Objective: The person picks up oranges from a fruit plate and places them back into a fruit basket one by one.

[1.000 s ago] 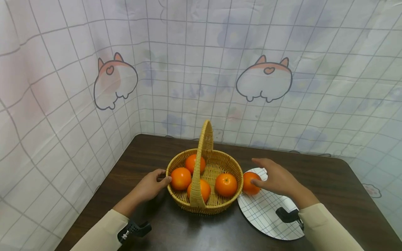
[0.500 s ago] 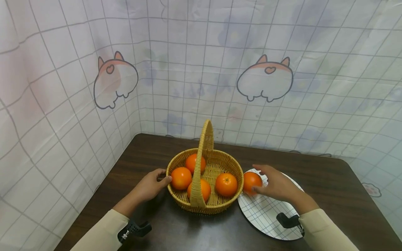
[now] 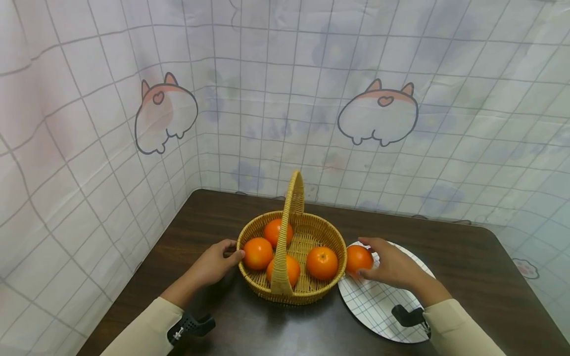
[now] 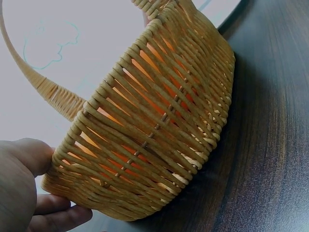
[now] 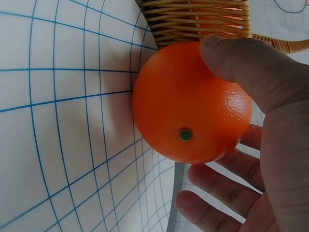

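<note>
A wicker basket with an arched handle stands on the table, several oranges inside it. At its left end my left hand grips the rim, thumb on top and fingers below along the outer wall, as the left wrist view shows. Just right of the basket, another orange sits on a round white plate with blue grid lines. My right hand holds this orange from the right, thumb on one side and fingers curved round the other. Its green stem mark shows in the right wrist view.
The dark wooden table runs back to a wall covered with grid-patterned cloth. A second cloth side borders the table on the left. The basket handle rises high over the middle of the basket.
My right hand has come down around the orange on the plate, its fingers drawing closer to the fruit. My left hand keeps its place on the basket rim.
</note>
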The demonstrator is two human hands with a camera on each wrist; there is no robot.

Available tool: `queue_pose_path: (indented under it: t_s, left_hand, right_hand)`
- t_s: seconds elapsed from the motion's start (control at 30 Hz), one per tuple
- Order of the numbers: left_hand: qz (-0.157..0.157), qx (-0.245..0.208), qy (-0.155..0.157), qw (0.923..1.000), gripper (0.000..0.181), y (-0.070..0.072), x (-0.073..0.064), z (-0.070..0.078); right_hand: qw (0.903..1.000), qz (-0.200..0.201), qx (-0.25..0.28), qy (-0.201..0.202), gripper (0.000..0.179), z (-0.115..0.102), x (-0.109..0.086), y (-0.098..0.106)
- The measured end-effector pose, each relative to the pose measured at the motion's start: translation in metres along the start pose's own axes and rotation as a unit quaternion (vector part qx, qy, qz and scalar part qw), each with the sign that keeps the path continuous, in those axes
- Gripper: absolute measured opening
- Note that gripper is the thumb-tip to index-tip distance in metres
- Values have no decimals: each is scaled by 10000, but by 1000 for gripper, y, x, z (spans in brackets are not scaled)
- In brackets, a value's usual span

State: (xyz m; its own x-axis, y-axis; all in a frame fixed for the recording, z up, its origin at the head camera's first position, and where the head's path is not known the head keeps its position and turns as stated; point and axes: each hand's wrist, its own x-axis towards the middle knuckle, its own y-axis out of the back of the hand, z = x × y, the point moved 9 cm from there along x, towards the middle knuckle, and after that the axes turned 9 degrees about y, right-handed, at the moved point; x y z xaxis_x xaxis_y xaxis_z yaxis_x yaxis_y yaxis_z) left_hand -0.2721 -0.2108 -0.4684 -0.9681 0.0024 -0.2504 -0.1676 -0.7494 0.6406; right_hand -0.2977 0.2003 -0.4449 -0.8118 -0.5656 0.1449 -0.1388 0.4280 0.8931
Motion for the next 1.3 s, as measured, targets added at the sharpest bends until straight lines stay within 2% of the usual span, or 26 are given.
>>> queue_pose_path:
  t_s: [0.77, 1.3]
  left_hand:
    - [-32, -41, -1, 10000, 56, -1, 0, 0]
    - [9, 34, -34, 10000, 55, 0, 0, 1]
  right_hand:
    - [9997, 8, -224, 25, 75, -3, -3, 0]
    - [9981, 378, -465, -113, 82, -2, 3, 33]
